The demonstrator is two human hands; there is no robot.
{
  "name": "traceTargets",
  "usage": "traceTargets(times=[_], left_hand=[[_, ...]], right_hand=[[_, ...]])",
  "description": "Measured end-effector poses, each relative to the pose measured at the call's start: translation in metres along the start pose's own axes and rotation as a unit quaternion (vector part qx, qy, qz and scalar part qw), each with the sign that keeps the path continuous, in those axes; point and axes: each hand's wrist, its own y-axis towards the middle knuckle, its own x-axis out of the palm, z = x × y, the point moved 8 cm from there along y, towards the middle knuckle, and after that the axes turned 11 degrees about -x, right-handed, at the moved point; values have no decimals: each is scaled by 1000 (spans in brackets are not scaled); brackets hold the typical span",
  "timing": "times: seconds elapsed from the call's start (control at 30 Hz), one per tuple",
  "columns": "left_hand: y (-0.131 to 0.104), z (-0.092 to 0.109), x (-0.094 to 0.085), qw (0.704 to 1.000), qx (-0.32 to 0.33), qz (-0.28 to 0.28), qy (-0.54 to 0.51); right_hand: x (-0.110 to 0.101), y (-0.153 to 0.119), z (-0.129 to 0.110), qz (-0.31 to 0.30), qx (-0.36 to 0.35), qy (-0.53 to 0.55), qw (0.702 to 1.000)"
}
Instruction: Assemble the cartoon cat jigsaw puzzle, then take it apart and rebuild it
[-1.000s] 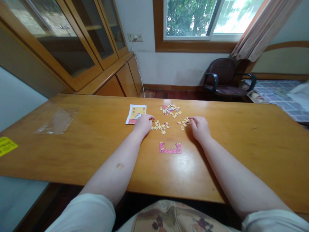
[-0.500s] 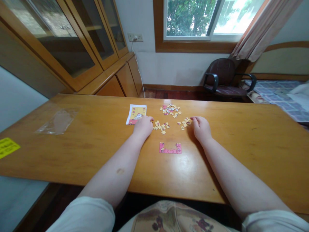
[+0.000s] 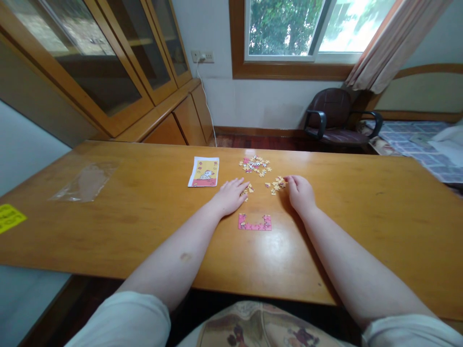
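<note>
My left hand (image 3: 231, 196) lies palm down with fingers spread over a small group of yellow jigsaw pieces (image 3: 251, 189), covering most of them. My right hand (image 3: 301, 193) is closed, thumb against curled fingers, at the right edge of another yellow group (image 3: 278, 184); whatever is between its fingertips is hidden. Nearer me lies a joined pink puzzle section (image 3: 255, 226), shaped like a U open at the far side. Beyond both hands is a mixed pile of loose pieces (image 3: 256, 165). The reference picture card (image 3: 204, 172), yellow and pink with a white animal, lies left of the pile.
A clear plastic bag (image 3: 87, 182) lies on the left of the wooden table (image 3: 152, 212), with a yellow label (image 3: 10, 218) at the left edge. Behind the table stand a glass-door cabinet (image 3: 144, 53) and a dark armchair (image 3: 333, 115).
My left hand has moved right from beside the picture card and opened out over the left yellow group. The card is now fully uncovered. My right hand has stayed almost still.
</note>
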Motion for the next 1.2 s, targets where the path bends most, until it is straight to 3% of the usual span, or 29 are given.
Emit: traceTargets(times=[0.2,0.33,0.5,0.8,0.97,1.2], left_hand=[[-5,7,-10,999,4,30,16],[-9,24,-3,996,80,-1,31],[-7,32,2,994,106,-13,29],[4,5,-11,998,2,56,-2],[2,0,-20,996,-32,79,10],[-6,26,-14,995,79,67,2]], right_hand=[[3,0,1,-3,-4,9,1000],[4,1,-2,-9,-7,8,1000],[5,1,-4,-16,-12,7,1000],[6,1,-2,-10,-13,16,1000],[5,1,-3,-10,-12,18,1000],[6,1,-4,-16,-9,22,1000]])
